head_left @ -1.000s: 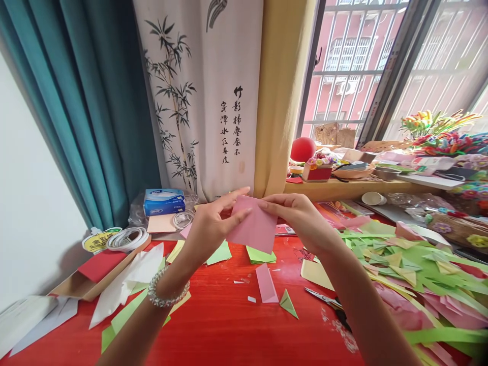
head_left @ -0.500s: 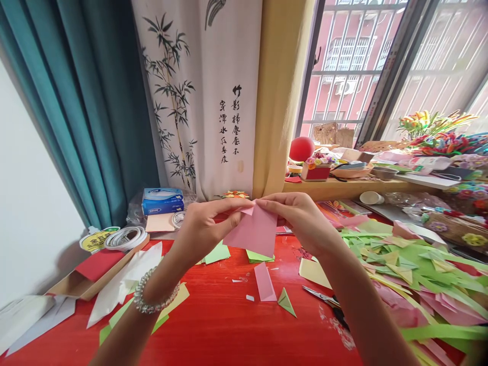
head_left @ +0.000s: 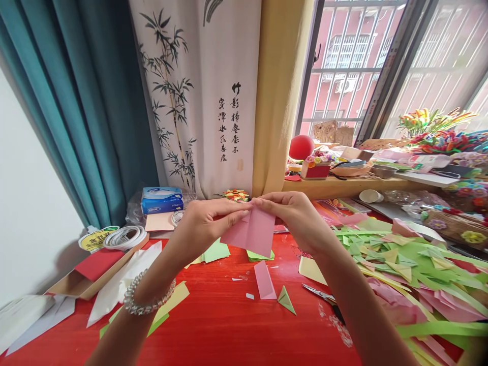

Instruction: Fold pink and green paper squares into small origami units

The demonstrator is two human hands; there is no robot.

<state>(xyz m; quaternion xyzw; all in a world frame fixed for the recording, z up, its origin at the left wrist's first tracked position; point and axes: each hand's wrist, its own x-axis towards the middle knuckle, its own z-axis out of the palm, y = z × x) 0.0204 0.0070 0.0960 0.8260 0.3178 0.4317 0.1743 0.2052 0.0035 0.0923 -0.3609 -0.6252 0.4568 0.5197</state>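
A sheet of pink paper [head_left: 259, 235] hangs between my two hands above the red table, its top edge partly folded over. My left hand [head_left: 213, 218], with a clear beaded bracelet on the wrist, pinches the paper's upper left part between thumb and fingers. At the top edge, my right hand [head_left: 292, 213] pinches the paper with its thumb and index finger, the fingertips of both hands close together. Below on the table lie a pink paper strip [head_left: 265, 280] and a small folded green triangle [head_left: 286, 301]. Behind my fingers, part of the paper's back is hidden.
Scissors [head_left: 318, 292] lie beside my right forearm, near a yellow paper [head_left: 312, 269]. A heap of green, yellow and pink paper pieces [head_left: 404, 254] covers the right side. At left are a cardboard tray [head_left: 89, 290], a coil of white cord [head_left: 125, 237] and a blue tissue pack [head_left: 162, 201].
My left hand's fingers have come down onto the paper and moved in beside my right fingertips. The pink paper's top edge has been bent over, and a vertical crease shows.
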